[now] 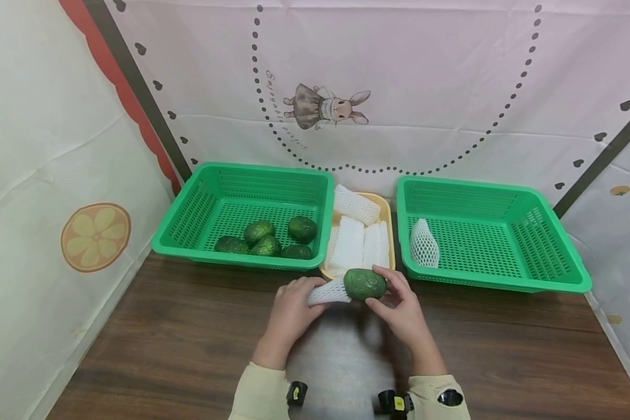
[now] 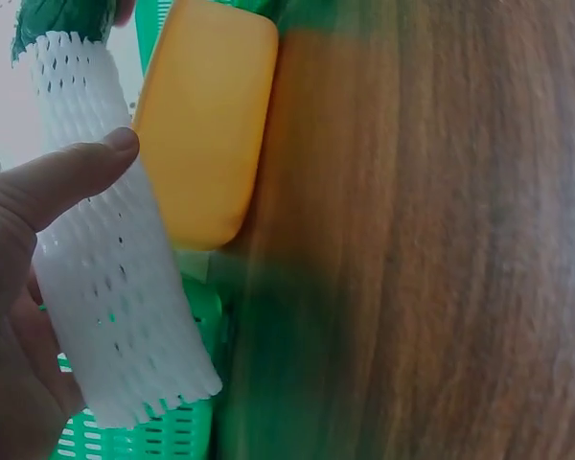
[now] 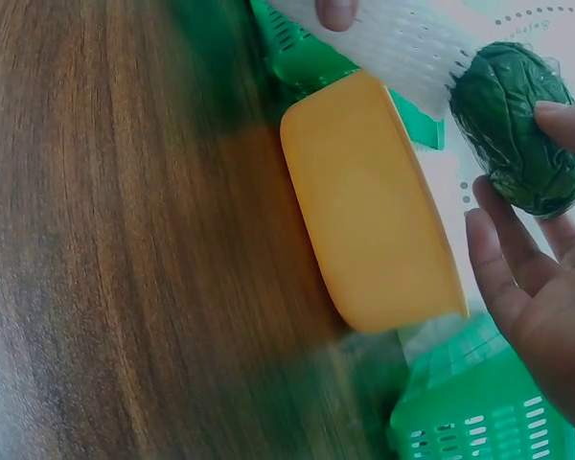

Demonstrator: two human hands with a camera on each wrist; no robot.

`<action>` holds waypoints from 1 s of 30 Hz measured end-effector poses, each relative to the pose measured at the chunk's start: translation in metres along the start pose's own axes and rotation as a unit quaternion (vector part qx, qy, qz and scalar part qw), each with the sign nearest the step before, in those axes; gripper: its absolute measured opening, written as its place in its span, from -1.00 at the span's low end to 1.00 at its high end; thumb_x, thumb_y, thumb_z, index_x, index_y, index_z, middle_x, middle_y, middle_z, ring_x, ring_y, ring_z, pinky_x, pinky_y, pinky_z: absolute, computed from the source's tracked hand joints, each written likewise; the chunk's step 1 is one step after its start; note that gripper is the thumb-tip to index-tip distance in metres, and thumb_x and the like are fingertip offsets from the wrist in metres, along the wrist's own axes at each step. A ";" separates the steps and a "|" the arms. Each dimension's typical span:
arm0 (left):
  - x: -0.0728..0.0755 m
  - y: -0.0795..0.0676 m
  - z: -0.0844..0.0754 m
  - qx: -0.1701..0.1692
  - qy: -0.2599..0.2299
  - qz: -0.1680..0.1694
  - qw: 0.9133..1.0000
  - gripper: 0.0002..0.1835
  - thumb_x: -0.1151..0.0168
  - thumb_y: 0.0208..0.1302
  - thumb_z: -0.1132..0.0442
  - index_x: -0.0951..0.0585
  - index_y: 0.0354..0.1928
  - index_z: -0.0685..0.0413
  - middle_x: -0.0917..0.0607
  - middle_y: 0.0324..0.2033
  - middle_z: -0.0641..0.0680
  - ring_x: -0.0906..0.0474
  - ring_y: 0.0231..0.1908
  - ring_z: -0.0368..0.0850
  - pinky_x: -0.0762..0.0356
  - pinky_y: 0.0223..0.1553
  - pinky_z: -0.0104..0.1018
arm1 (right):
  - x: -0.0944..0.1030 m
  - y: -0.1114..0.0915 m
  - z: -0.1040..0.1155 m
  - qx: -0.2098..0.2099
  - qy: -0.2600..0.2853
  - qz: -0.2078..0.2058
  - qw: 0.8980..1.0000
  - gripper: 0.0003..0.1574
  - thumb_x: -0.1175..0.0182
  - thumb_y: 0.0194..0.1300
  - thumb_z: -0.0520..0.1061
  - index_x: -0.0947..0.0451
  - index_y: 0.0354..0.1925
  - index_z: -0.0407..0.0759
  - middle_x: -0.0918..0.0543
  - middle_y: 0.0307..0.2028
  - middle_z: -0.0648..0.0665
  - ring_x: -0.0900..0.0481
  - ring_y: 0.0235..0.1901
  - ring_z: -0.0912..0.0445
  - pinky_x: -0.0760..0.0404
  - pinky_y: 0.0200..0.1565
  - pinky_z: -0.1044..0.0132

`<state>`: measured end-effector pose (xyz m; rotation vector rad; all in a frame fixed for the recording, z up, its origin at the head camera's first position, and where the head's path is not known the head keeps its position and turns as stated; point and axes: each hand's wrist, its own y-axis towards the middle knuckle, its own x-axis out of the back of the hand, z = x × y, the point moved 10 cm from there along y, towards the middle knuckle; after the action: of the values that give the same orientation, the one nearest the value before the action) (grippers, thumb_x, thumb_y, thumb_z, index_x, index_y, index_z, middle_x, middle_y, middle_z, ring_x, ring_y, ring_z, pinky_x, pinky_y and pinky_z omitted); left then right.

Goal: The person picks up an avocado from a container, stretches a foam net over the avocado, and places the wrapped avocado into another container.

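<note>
My left hand (image 1: 293, 308) grips a white foam net sleeve (image 1: 328, 293), thumb across its side. One end of a dark green avocado (image 1: 364, 284), wrapped in shiny clear film, sits at the mouth of the sleeve. Thumb and fingers of my right hand (image 1: 405, 312) pinch the avocado around its other end. In the right wrist view most of the avocado (image 3: 517, 125) stands out of the net. The left wrist view shows the sleeve (image 2: 115, 278) long and loose below the thumb. Both hands are above the table, just in front of a yellow basket (image 1: 391, 248).
A green basket (image 1: 241, 263) at the left holds several wrapped avocados (image 1: 259, 231). The yellow basket between holds several white foam sleeves (image 1: 349, 242). In the right green basket (image 1: 504, 283) lies one netted item (image 1: 424, 245). Patterned cloth (image 1: 425, 76) hangs behind the wooden table (image 1: 189, 338).
</note>
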<state>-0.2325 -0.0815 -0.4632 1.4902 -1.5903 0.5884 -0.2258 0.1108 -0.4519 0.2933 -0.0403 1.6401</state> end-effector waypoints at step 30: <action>0.002 0.004 -0.038 -0.077 0.002 0.014 0.997 -0.33 -0.47 -0.10 0.05 -0.50 0.13 0.02 -0.60 -0.03 0.04 -0.49 -0.06 -0.05 -0.32 -0.06 -0.06 | -0.010 -0.001 -0.009 -0.036 0.083 0.039 0.995 -0.32 -0.26 0.06 -0.45 -0.23 0.12 -0.26 -0.45 0.18 -0.18 -0.46 0.04 0.10 -0.46 -0.03 0.31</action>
<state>-0.2262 -0.0513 -0.4414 1.3538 -1.6184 0.4722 -0.2254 0.1029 -0.4624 0.1000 0.0158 1.7321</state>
